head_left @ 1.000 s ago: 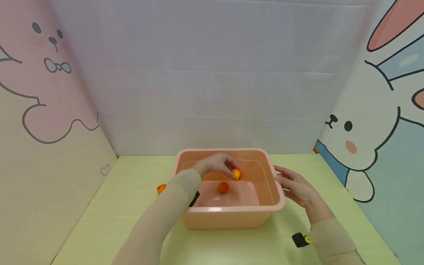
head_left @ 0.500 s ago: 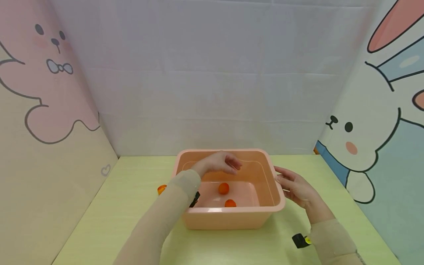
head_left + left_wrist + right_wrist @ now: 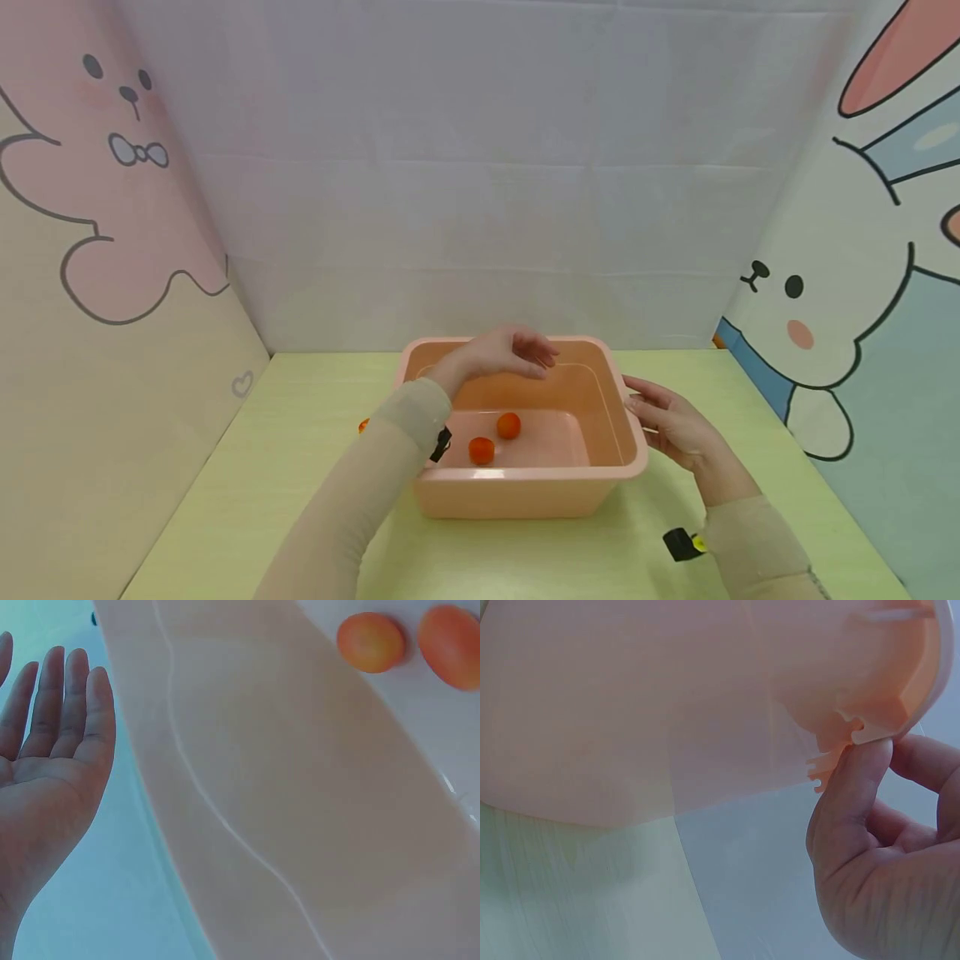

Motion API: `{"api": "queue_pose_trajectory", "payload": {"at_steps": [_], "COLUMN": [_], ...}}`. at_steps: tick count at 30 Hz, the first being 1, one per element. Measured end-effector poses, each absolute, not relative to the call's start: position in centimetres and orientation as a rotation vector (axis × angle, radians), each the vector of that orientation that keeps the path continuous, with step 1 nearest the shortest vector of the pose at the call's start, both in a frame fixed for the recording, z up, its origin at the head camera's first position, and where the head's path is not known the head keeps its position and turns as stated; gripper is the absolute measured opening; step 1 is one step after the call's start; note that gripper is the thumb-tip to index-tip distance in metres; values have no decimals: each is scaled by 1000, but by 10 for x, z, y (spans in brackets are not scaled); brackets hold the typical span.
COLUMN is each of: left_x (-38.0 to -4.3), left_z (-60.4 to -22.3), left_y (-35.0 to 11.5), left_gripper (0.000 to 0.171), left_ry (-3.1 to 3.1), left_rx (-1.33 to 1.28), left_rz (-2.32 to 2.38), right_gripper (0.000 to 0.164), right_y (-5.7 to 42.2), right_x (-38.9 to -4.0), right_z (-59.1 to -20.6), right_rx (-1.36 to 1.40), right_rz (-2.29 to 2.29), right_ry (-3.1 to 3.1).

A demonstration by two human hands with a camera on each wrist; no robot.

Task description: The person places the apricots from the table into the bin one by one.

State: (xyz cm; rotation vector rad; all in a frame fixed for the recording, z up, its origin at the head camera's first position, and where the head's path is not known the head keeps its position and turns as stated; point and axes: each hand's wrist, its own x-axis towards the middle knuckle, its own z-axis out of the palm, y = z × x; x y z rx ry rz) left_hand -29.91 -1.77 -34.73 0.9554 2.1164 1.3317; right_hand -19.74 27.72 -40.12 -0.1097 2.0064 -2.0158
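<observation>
My left hand point(image 3: 513, 354), fingers relaxed and holding nothing, hovers over the back part of a peach-coloured plastic basin point(image 3: 510, 492). In the left wrist view the palm of this hand point(image 3: 52, 765) shows beside the basin wall point(image 3: 247, 772). Two round orange-red pieces like small fruit lie on the basin floor, one nearer the middle point(image 3: 508, 426) and one nearer the front point(image 3: 482, 451). At the basin's right rim, my right hand point(image 3: 671, 425) pinches the lip with thumb and fingertips; the right wrist view shows the thumb point(image 3: 862, 772) against the rim's underside.
Another orange-yellow piece point(image 3: 363, 425) lies on the pale yellow table point(image 3: 300, 467) left of the basin, mostly hidden by my left forearm. A white back wall point(image 3: 480, 208) and printed side walls surround the table.
The left hand has let go of an orange-yellow piece, which dropped into the basin and rolled leftward near its front. That hand has risen slightly. The right hand stays at the rim.
</observation>
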Motion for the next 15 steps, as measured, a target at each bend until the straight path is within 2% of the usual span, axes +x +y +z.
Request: {"api": "queue_pose_trajectory", "payload": {"at_steps": [15], "left_x": [-281], "left_z": [-293], "left_y": [-38], "left_gripper": [41], "left_ry": [2217], "left_rx": [1084], "left_rz": [1305], "right_gripper": [66], "right_y": [278], "right_x": [-200], "right_z": [-404], "right_rx": [-112], "right_rz": [-2010], "right_ry": [2012]}}
